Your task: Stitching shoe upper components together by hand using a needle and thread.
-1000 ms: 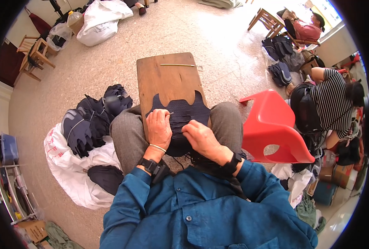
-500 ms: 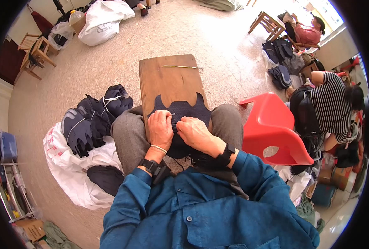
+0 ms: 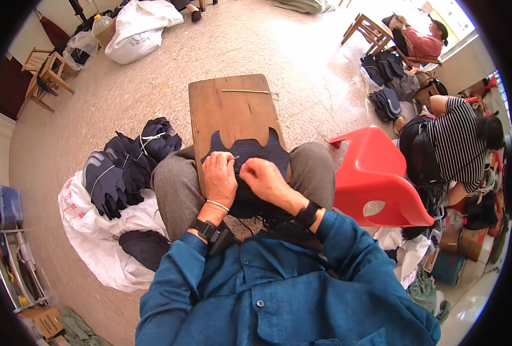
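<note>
A dark navy cut fabric piece [image 3: 262,151] with pointed, curved upper corners lies over the near end of a wooden board [image 3: 221,112] between my knees. My left hand [image 3: 219,176] rests on its left part, fingers closed, with a small thin grey piece [image 3: 236,157] sticking out at the fingertips. Just to the right, my right hand [image 3: 266,183] is over the middle of the fabric, its fingers curled into a pinch. What those fingers hold is hidden. Near the board's far end lies a thin yellowish rod [image 3: 245,90]. Dark strands hang below my hands.
Tied bundles of dark cut pieces [image 3: 106,181] sit on a white sack [image 3: 97,254] at my left. A red plastic stool [image 3: 377,167] stands close on my right. Beyond it sits a person in a striped shirt [image 3: 458,144]; another person [image 3: 424,45] sits farther back.
My right hand has turned slightly, its fingers lifting a little toward my left hand. My left hand stays on the fabric. The whole view has shifted slightly.
</note>
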Tool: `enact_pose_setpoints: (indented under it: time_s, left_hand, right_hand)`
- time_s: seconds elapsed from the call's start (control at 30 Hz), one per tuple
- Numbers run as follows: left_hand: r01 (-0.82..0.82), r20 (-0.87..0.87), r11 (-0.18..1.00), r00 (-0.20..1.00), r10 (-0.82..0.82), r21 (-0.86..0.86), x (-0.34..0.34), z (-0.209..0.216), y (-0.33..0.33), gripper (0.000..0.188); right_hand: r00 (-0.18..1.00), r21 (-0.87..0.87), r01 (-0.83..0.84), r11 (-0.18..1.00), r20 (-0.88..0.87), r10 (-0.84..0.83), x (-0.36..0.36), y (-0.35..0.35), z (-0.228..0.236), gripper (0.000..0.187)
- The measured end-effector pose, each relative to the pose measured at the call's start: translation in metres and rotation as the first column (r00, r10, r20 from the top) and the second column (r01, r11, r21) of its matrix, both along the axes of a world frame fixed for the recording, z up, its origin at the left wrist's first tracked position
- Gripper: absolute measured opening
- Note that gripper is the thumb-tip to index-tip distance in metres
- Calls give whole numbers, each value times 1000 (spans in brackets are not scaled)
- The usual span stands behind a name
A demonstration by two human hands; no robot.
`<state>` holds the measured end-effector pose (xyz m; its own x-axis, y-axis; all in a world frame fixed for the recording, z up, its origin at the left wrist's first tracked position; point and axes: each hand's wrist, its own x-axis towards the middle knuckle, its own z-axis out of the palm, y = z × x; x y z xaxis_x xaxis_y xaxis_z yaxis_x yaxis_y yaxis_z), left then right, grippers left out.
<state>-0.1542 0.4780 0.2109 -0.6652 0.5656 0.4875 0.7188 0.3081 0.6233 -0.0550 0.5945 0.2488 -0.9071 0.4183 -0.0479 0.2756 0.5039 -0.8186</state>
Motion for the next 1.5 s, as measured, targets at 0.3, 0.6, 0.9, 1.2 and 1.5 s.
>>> enact_pose_setpoints:
  time_s: [0.3, 0.6, 0.9, 1.2, 1.5]
  left_hand:
    - [9, 257, 979, 964, -63, 205, -9, 9, -6, 5]
    - [-25, 544, 955, 826, -147, 296, -20, 9, -14, 6]
    - [-41, 269, 972, 963, -24, 232, -6, 11, -2, 3]
    - [-46, 91, 996, 995, 39, 73, -3, 7, 0, 4]
    - [23, -172, 999, 985, -29, -36, -14, 15, -4, 3]
  right_hand:
    - [985, 61, 13, 998, -173, -3, 46, 22, 16, 7]
    - [972, 285, -40, 958, -211, 104, 26, 13, 14, 5]
    - [958, 493, -210, 844, -67, 278, 9, 20, 2, 7]
    - [967, 492, -210, 845, -21, 253, 25, 27, 5, 5]
    - [987, 96, 35, 995, -159, -20, 37, 48, -4, 15]
